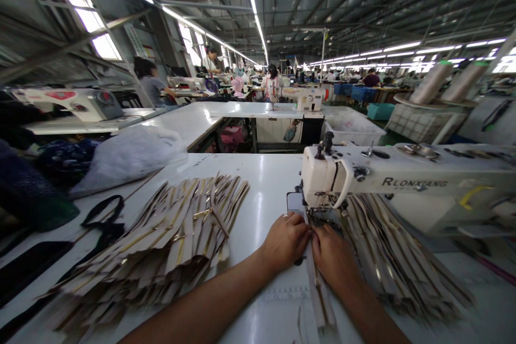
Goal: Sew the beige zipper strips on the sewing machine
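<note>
A grey zipper strip (pixel 318 293) with gold teeth runs from beneath the sewing machine (pixel 324 177) down toward me. Just before the presser foot, my left hand (pixel 287 239) pinches the strip from the left. My right hand (pixel 332 252) grips it from the right, and the fingertips of both hands nearly meet. The needle area is partly hidden behind my fingers. To the left lies a big pile of similar zipper strips (pixel 173 231) with gold pulls. Another bundle of strips (pixel 387 247) fans out at the right, under the machine arm.
A plastic bag (pixel 133 153) and black straps (pixel 105 215) lie left of the pile. Ahead stand another sewing machine (pixel 300 98) and a white bin (pixel 355 124). Thread cones (pixel 433 81) rise at the right. Several people work farther back.
</note>
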The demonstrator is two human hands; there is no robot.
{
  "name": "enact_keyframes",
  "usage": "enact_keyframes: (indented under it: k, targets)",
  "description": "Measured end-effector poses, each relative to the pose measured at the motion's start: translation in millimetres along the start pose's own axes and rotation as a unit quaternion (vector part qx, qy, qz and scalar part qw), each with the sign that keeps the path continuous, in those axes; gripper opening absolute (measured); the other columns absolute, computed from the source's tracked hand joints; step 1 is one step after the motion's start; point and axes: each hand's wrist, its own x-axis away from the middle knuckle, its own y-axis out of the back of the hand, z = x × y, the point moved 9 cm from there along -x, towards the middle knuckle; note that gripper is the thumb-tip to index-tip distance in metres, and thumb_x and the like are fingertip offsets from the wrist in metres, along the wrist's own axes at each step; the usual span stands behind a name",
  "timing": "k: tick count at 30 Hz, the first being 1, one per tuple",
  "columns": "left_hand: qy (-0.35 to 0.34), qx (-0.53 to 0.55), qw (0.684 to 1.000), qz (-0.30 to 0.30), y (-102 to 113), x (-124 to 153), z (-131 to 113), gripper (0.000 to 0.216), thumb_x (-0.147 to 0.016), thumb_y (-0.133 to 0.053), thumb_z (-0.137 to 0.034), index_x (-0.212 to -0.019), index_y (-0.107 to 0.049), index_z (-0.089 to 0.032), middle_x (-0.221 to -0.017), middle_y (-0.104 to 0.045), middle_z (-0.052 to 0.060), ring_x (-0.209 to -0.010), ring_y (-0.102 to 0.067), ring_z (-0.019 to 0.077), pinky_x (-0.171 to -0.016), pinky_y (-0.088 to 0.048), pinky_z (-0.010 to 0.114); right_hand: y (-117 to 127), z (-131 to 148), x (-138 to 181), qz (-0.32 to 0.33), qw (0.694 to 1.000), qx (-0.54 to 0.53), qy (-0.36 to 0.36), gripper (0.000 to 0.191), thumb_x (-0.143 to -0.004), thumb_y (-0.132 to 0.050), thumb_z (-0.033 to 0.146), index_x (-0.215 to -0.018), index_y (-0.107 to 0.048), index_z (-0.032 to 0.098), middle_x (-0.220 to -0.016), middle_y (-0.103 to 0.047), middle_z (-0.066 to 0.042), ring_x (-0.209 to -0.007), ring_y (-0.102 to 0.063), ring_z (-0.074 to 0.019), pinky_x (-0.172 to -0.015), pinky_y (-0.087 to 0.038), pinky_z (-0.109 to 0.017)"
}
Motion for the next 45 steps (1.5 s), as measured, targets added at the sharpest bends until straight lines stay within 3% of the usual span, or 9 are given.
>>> enact_keyframes:
  k: [17,23,29,33,36,40,43,45]
  targets:
    - [0.024,0.001,1.000,0.010,-1,2,1,0.022,-0.093,-0.047,-0.022,-0.089,-0.069,-0.018,-0.089,-0.060,0.007,-0.089,-0.055,0.0214,-0.081,-0.049,0.035,-4,2,2,-0.021,0.999,0.032,0.000,0.033,-0.095,-0.038,0.015,-0.108,-0.067,0.018,-0.099,-0.070,-0.008,-0.089,-0.067,-0.0171,-0.071,-0.048,-0.024]
    - [0.036,0.012,0.999,0.015,-1,3,3,0.019,-0.092,-0.049,-0.022,-0.099,-0.067,-0.019,-0.095,-0.059,0.008,-0.093,-0.054,0.0222,-0.084,-0.048,0.036,-7,2,1,-0.021,0.998,0.052,-0.001,0.034,-0.094,-0.039,0.015,-0.115,-0.065,0.016,-0.101,-0.070,-0.009,-0.089,-0.067,-0.0186,-0.071,-0.049,-0.026]
    - [0.126,0.003,0.991,0.038,-6,9,4,0.020,-0.089,-0.045,-0.013,-0.102,-0.059,-0.012,-0.099,-0.060,0.011,-0.094,-0.055,0.0245,-0.087,-0.048,0.039,-12,11,2,-0.008,0.999,0.023,0.047,0.035,-0.092,-0.038,0.014,-0.111,-0.067,0.016,-0.100,-0.070,-0.010,-0.089,-0.068,-0.0196,-0.075,-0.052,-0.027]
    - [0.192,0.014,0.978,0.081,-7,13,12,0.026,-0.081,-0.049,-0.008,-0.107,-0.053,-0.009,-0.100,-0.060,0.014,-0.084,-0.058,0.0238,-0.074,-0.049,0.035,-17,16,9,-0.043,0.992,-0.034,0.115,0.037,-0.095,-0.034,0.018,-0.117,-0.063,0.016,-0.103,-0.070,-0.010,-0.091,-0.069,-0.0203,-0.075,-0.054,-0.030]
    - [0.229,0.063,0.971,0.019,34,12,20,0.024,-0.083,-0.048,-0.007,-0.106,-0.051,-0.013,-0.101,-0.059,0.011,-0.080,-0.058,0.0191,-0.070,-0.048,0.029,-16,9,13,-0.114,0.981,-0.076,0.139,0.037,-0.096,-0.034,0.024,-0.121,-0.059,0.014,-0.108,-0.070,-0.012,-0.097,-0.068,-0.0207,-0.077,-0.055,-0.030]
    - [0.251,0.053,0.958,-0.126,143,24,29,0.014,-0.092,-0.043,-0.013,-0.092,-0.056,-0.018,-0.092,-0.061,0.005,-0.084,-0.058,0.0171,-0.076,-0.045,0.027,-21,2,14,-0.139,0.972,-0.098,0.161,0.034,-0.096,-0.037,0.029,-0.112,-0.064,0.018,-0.101,-0.072,-0.009,-0.089,-0.071,-0.0197,-0.070,-0.056,-0.028]
    - [0.313,-0.024,0.934,-0.172,213,51,62,0.012,-0.090,-0.047,-0.017,-0.092,-0.059,-0.019,-0.091,-0.064,0.004,-0.087,-0.059,0.0186,-0.079,-0.044,0.028,-23,1,12,-0.131,0.972,-0.101,0.167,0.032,-0.095,-0.038,0.029,-0.109,-0.065,0.019,-0.099,-0.073,-0.008,-0.087,-0.071,-0.0187,-0.067,-0.056,-0.027]
    - [0.363,-0.082,0.916,-0.150,235,74,96,0.014,-0.090,-0.046,-0.018,-0.090,-0.060,-0.018,-0.090,-0.066,0.005,-0.086,-0.060,0.0198,-0.078,-0.043,0.029,-22,2,11,-0.121,0.974,-0.098,0.164,0.032,-0.095,-0.038,0.028,-0.108,-0.066,0.019,-0.099,-0.073,-0.008,-0.087,-0.071,-0.0185,-0.067,-0.055,-0.026]
